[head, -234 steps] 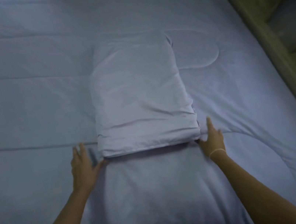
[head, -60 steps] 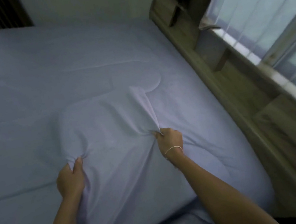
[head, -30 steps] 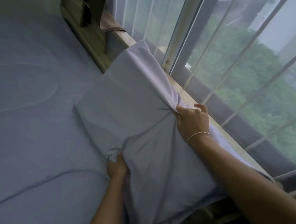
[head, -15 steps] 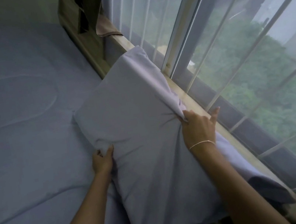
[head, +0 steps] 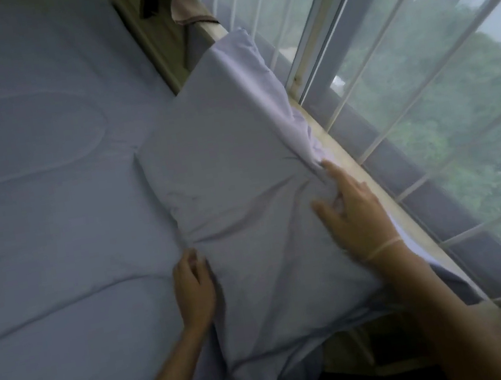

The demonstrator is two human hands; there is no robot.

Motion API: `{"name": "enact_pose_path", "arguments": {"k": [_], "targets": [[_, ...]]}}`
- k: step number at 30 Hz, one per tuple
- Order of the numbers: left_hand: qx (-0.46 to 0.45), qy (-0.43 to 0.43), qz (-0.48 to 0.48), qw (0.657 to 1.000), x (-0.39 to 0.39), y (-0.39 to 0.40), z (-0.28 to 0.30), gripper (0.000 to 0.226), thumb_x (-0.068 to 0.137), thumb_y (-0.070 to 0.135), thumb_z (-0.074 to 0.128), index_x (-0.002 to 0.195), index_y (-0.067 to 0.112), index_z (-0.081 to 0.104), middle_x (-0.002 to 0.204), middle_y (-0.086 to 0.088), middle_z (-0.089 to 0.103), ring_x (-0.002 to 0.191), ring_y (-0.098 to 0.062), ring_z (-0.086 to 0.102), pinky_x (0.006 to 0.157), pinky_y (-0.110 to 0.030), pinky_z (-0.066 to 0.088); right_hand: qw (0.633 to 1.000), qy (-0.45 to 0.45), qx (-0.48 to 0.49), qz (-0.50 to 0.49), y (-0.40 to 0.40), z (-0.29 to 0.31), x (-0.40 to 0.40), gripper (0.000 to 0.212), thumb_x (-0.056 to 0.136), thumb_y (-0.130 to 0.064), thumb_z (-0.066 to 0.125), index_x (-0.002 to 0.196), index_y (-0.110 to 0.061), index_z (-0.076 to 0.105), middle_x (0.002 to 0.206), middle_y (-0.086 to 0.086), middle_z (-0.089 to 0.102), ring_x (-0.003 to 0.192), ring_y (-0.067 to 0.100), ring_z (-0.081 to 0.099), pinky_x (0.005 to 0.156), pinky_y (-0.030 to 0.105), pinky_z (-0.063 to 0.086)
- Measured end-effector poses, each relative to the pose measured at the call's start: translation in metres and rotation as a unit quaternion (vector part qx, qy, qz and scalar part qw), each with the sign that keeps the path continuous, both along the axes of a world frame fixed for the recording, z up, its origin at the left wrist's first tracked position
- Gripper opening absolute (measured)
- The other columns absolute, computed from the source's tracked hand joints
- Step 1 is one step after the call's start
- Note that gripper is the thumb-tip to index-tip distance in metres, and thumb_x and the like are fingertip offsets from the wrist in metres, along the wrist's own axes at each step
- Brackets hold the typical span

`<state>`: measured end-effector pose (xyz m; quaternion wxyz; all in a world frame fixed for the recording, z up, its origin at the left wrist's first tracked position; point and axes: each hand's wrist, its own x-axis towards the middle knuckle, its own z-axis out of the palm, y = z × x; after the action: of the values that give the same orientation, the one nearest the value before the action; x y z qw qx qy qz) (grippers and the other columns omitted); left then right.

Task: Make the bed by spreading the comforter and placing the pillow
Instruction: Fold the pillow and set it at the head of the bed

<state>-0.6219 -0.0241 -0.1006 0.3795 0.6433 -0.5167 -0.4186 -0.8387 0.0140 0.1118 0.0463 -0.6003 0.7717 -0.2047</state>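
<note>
Pillow in a pale lavender case leans at a tilt at the edge of the bed, its far side against the wooden ledge below the window and its near side down on the comforter. The comforter lies spread flat across the bed, with curved quilting seams visible.

Left hand: fingers curled, pinching a fold of the pillowcase at the pillow's lower left edge; creases radiate from this grip.

Right hand: fingers spread and mostly straight, index finger extended toward the pillow's right edge at the bunched fabric. The palm lies over the pillow surface; whether it presses the fabric cannot be determined. A thin band circles the wrist.

The hands are apart, one at each side of the pillow.
</note>
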Motion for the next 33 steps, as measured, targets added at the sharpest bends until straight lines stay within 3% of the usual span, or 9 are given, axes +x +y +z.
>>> {"name": "enact_pose_path", "arguments": {"k": [6, 10, 13, 16, 21, 24, 27, 29, 33], "targets": [[0.015, -0.142, -0.172, 0.975, 0.035, 0.111, -0.024, 0.048, 0.080, 0.045, 0.042, 0.105, 0.007, 0.058, 0.098, -0.015, 0.059, 0.091, -0.033, 0.058, 0.081, -0.033, 0.042, 0.993, 0.005, 0.115, -0.009, 0.075, 0.015, -0.010, 0.077, 0.068, -0.021, 0.044, 0.142, -0.038, 0.032, 0.156, 0.006, 0.025, 0.140, 0.031, 0.028, 0.113, 0.056, 0.025], [0.046, -0.200, -0.236, 0.950, 0.040, 0.116, -0.019, 0.061, 0.076, 0.059, 0.033, 0.110, 0.014, 0.057, 0.103, -0.007, 0.061, 0.093, -0.027, 0.058, 0.081, -0.039, 0.048, 0.986, 0.039, 0.160, -0.040, 0.107, 0.013, -0.012, 0.093, 0.071, 0.005, 0.051, 0.145, -0.043, 0.021, 0.158, 0.011, 0.014, 0.137, 0.038, 0.030, 0.109, 0.043, 0.033], [0.042, -0.226, -0.281, 0.932, 0.038, 0.114, -0.017, 0.039, 0.075, 0.055, 0.038, 0.088, 0.020, 0.051, 0.092, -0.002, 0.062, 0.086, -0.026, 0.059, 0.079, -0.038, 0.045, 0.987, 0.065, 0.122, -0.081, 0.123, 0.009, -0.009, 0.096, 0.070, 0.015, 0.050, 0.148, -0.034, 0.020, 0.151, 0.020, 0.029, 0.125, 0.043, 0.046, 0.094, 0.044, 0.045], [0.015, -0.254, -0.307, 0.917, 0.031, 0.115, -0.014, 0.024, 0.076, 0.040, 0.053, 0.087, 0.019, 0.047, 0.084, 0.003, 0.064, 0.082, -0.023, 0.059, 0.081, -0.035, 0.038, 0.986, 0.076, 0.061, -0.135, 0.130, 0.010, -0.016, 0.083, 0.077, 0.010, 0.049, 0.145, -0.033, 0.031, 0.116, 0.029, 0.061, 0.097, 0.047, 0.061, 0.081, 0.046, 0.051], [-0.013, -0.257, -0.320, 0.912, 0.029, 0.133, -0.025, 0.007, 0.075, 0.014, 0.056, 0.080, 0.018, 0.053, 0.070, 0.000, 0.069, 0.066, -0.026, 0.065, 0.070, -0.033, 0.040, 0.978, 0.083, 0.098, -0.165, 0.147, 0.023, -0.025, 0.061, 0.085, 0.002, 0.047, 0.137, -0.029, 0.046, 0.118, 0.026, 0.062, 0.107, 0.044, 0.058, 0.088, 0.041, 0.046], [0.010, -0.333, -0.407, 0.851, 0.047, 0.153, -0.042, 0.014, 0.069, 0.028, 0.071, 0.072, 0.028, 0.058, 0.063, 0.004, 0.066, 0.062, -0.014, 0.063, 0.061, -0.026, 0.039, 0.957, 0.106, 0.183, -0.198, 0.157, 0.027, -0.025, 0.056, 0.087, 0.000, 0.043, 0.134, -0.030, 0.051, 0.116, 0.023, 0.063, 0.107, 0.042, 0.057, 0.090, 0.043, 0.046], [0.011, -0.305, -0.388, 0.870, 0.070, 0.169, -0.034, 0.017, 0.077, 0.040, 0.049, 0.082, 0.026, 0.058, 0.072, 0.003, 0.067, 0.069, -0.015, 0.065, 0.064, -0.021, 0.043, 0.963, 0.103, 0.174, -0.180, 0.150, 0.036, -0.023, 0.061, 0.081, 0.003, 0.046, 0.135, -0.028, 0.049, 0.120, 0.016, 0.063, 0.108, 0.039, 0.057, 0.096, 0.045, 0.046], [-0.087, -0.294, -0.342, 0.888, 0.069, 0.158, -0.019, 0.014, 0.078, 0.037, 0.043, 0.081, 0.027, 0.053, 0.068, 0.002, 0.065, 0.064, -0.020, 0.064, 0.058, -0.027, 0.048, 0.979, 0.081, 0.116, -0.146, 0.131, 0.041, -0.018, 0.061, 0.081, -0.003, 0.049, 0.139, -0.023, 0.042, 0.141, 0.010, 0.048, 0.128, 0.035, 0.044, 0.110, 0.047, 0.029], [-0.157, -0.280, -0.325, 0.890, 0.038, 0.108, 0.017, 0.068, 0.070, 0.026, 0.053, 0.137, 0.018, 0.042, 0.131, -0.013, 0.054, 0.118, -0.029, 0.053, 0.092, -0.038, 0.048, 0.990, 0.113, 0.080, -0.039, 0.080, 0.029, -0.004, 0.059, 0.092, -0.044, 0.029, 0.147, -0.024, 0.024, 0.156, 0.007, 0.022, 0.144, 0.028, 0.020, 0.117, 0.049, 0.007]]}}
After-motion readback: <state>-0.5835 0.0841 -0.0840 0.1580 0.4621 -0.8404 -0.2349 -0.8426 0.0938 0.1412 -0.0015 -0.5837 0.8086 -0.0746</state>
